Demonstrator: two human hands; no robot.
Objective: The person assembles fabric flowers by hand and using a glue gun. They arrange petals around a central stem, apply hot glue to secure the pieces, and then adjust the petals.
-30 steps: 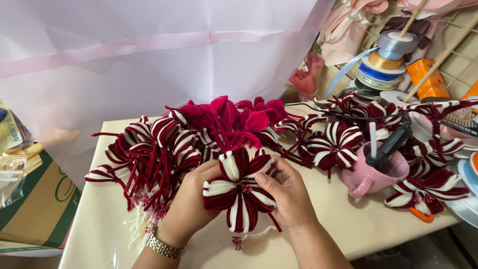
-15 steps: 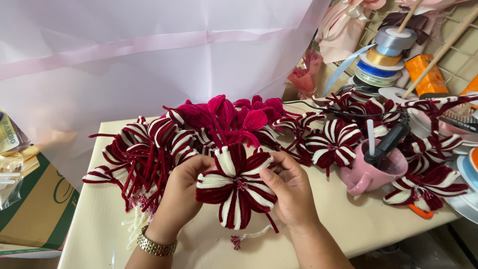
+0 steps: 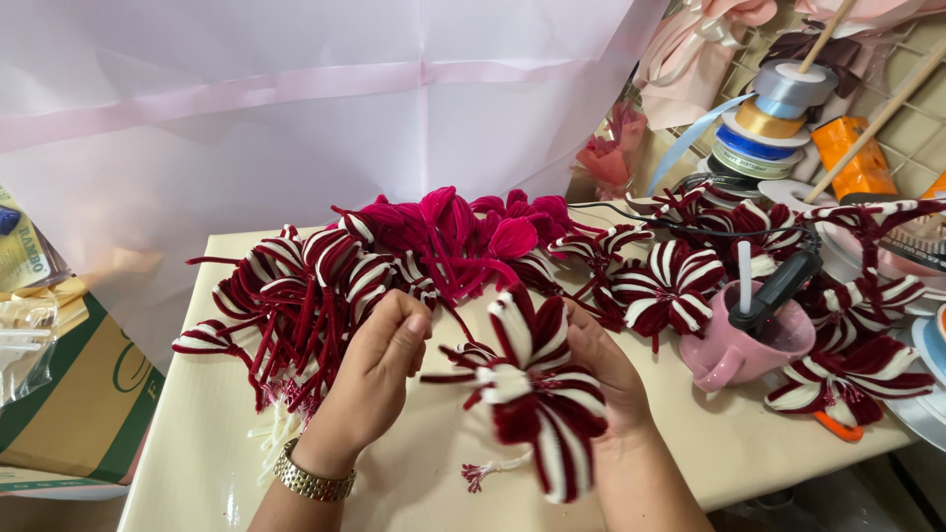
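The dark red and white striped flower [image 3: 527,394] — made of fuzzy wire petals — sits low over the front of the cream table [image 3: 212,443], between both hands; the right hand [image 3: 606,369] cups it from behind with fingers curled around the petals' far side, holding it up; the left hand [image 3: 379,369] is loosely curled just beside its left edge, thumb near a protruding petal tip, and whether it pinches that tip I cannot tell. A thin stem with a frayed end hangs below the bloom. Behind lies a heap of finished striped flowers [image 3: 296,296], and a cluster of magenta ones [image 3: 453,232] at its middle; to the right, a pink mug [image 3: 744,345] holding a glue gun, with ribbon spools [image 3: 774,123] stacked beyond. Likely risks: the soft petals could bend out of shape if the right hand squeezes too hard; the dangling stem could snag on the heap — it is close by.
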